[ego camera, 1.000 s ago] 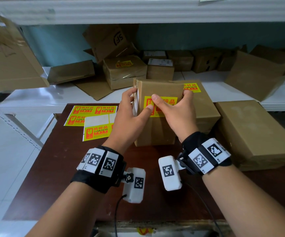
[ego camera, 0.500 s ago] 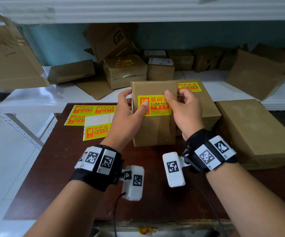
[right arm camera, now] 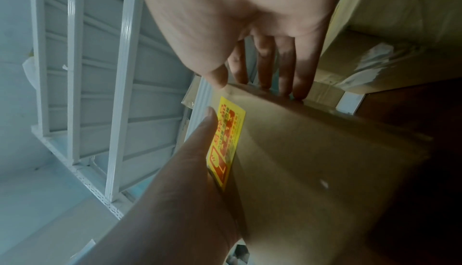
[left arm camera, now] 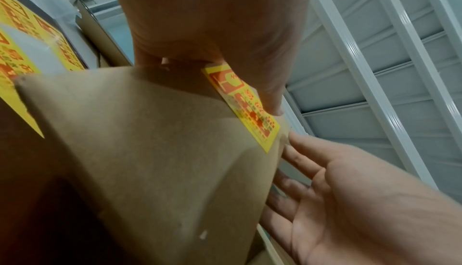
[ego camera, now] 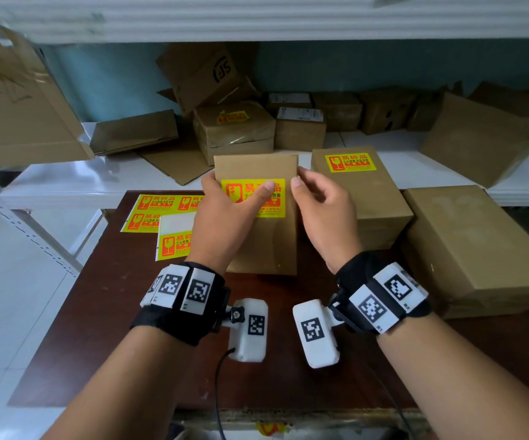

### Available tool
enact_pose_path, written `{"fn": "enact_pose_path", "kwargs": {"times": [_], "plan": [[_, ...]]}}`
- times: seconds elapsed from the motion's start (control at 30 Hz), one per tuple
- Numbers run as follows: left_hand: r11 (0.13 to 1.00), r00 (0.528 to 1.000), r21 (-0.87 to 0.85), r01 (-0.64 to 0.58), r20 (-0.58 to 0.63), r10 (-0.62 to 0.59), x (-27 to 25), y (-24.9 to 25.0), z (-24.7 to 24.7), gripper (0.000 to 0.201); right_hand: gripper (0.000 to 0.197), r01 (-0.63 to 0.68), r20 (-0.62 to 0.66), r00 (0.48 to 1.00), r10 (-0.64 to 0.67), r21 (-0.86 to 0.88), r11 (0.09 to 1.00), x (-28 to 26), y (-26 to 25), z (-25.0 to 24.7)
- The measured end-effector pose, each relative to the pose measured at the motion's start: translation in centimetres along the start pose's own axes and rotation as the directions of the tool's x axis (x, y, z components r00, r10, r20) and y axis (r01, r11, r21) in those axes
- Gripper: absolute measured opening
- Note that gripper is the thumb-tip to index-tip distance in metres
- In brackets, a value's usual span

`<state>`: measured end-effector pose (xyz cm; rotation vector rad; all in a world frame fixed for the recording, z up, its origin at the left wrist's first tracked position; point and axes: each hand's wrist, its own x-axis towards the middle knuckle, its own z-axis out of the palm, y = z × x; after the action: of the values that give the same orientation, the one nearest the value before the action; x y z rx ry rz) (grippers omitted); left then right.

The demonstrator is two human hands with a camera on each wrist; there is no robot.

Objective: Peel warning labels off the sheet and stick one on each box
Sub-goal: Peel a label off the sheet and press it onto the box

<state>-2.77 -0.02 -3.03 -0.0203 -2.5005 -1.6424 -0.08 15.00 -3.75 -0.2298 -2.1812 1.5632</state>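
Note:
A brown cardboard box (ego camera: 263, 246) stands upright on the dark table (ego camera: 98, 312), with a yellow warning label (ego camera: 277, 201) stuck on its front face. My left hand (ego camera: 222, 214) grips the box's left edge, its thumb pressed across the label (left arm camera: 250, 109). At the box's right edge is my right hand (ego camera: 323, 208): straight fingers (right arm camera: 285, 71) lie against the side, the thumb touches the upper front corner. Two label sheets (ego camera: 152, 214) (ego camera: 177, 246) lie on the table at the left, partly peeled.
Right of the held box stands a labelled box (ego camera: 358, 198), then a larger plain box (ego camera: 472, 246). The white shelf (ego camera: 66, 182) behind carries several more boxes, one labelled (ego camera: 234, 128), and flattened cardboard. A shelf upright (ego camera: 28, 223) slants at the left.
The box has been turned to face me squarely. My left thumb slid rightward across the label. My right thumb left the label and went to the box's right edge.

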Motion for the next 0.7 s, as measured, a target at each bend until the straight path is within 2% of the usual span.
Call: {"fn": "enact_pose_path", "kwargs": {"times": [0.13,0.47,0.57,0.7], "plan": [[1.0,0.999,0.01,0.0,-0.053,0.0,0.5,-0.4,-0.1,0.077,0.048,0.014,0.024,1.0,-0.014,0.002,1.0,-0.2,0.3,0.3],[0.997,0.992,0.04,-0.061,-0.104,0.065,1.1,-0.9,-0.2,0.033,0.043,-0.053,0.057,0.997,0.054,-0.011,0.999,0.0,-0.1,-0.7],[0.995,0.989,-0.012,-0.102,-0.107,0.1,1.0,-0.7,-0.2,0.033,0.042,-0.074,0.059,0.995,0.074,-0.006,0.997,0.2,-0.2,-1.0],[0.995,0.995,-0.038,-0.091,-0.03,0.09,0.4,-0.2,0.2,0.04,0.049,-0.091,0.051,0.994,0.092,-0.019,0.996,0.2,-0.5,-1.1]]}}
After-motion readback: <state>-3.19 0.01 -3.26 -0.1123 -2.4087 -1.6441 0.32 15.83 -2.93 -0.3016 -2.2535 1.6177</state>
